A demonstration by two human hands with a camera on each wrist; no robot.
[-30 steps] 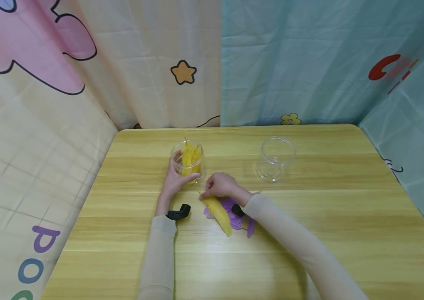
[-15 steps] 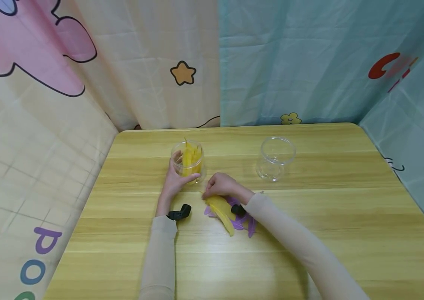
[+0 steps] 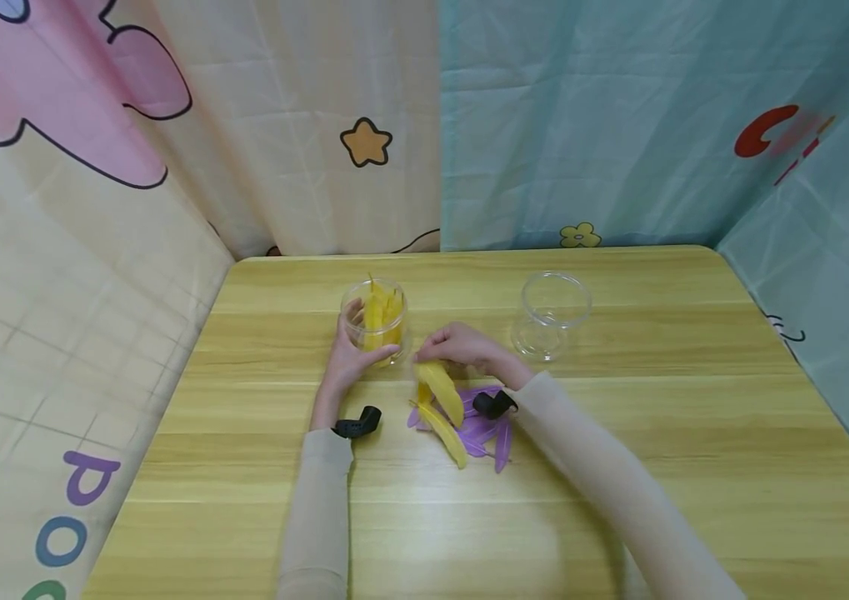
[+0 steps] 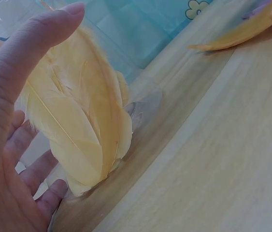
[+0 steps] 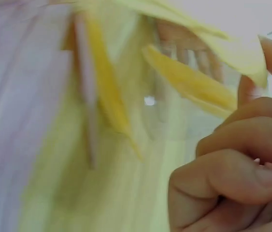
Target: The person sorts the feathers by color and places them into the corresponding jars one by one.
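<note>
My left hand (image 3: 349, 354) grips a clear jar (image 3: 355, 292) from its left side, thumb across the front. Several yellow feathers (image 4: 85, 116) stand upright inside it. To the right of the jar, my right hand (image 3: 461, 346) pinches a yellow feather (image 3: 442, 392) by its tip, between thumb and forefinger. A second, darker yellow feather (image 5: 189, 82) hangs from the same fingers in the right wrist view. Below, another yellow feather (image 3: 443, 435) lies on a pile of purple feathers (image 3: 478, 429).
A second clear jar (image 3: 551, 321) with nothing in it stands at the back right of the wooden table (image 3: 244, 467). Patterned curtains (image 3: 581, 125) hang round the far and side edges. A black wrist camera (image 3: 495, 405) sits on each wrist.
My right hand has lifted yellow feathers off the pile, moving up and slightly right, leaving one yellow feather on the purple ones. The left hand stays at the jar.
</note>
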